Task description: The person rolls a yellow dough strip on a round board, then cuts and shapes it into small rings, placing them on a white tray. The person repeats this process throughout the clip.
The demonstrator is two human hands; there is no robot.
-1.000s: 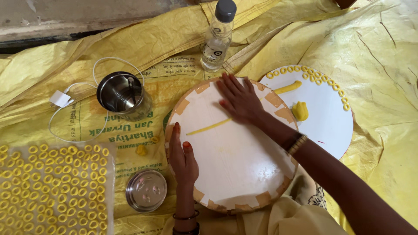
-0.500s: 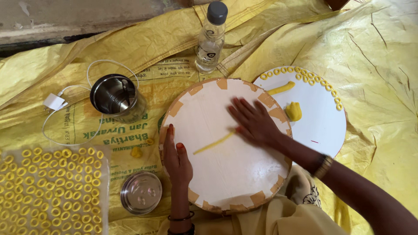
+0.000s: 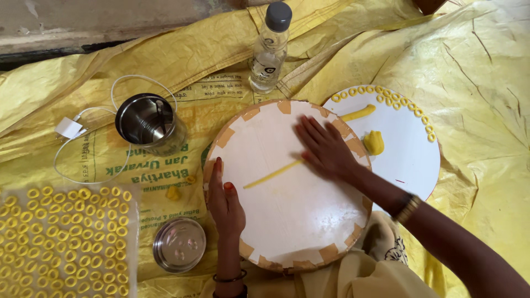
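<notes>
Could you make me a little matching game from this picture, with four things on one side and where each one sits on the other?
Things:
1. clear bottle
2. steel cup
3. thin dough strip
4. small dough lump

Places:
A. on the white plate at the right
B. on the round white board, under the right hand
C. upright on the yellow sheet, beyond the board
D. left of the board, inside a loop of white cable

Pairs: 1-C, 2-D, 3-B, 4-A
</notes>
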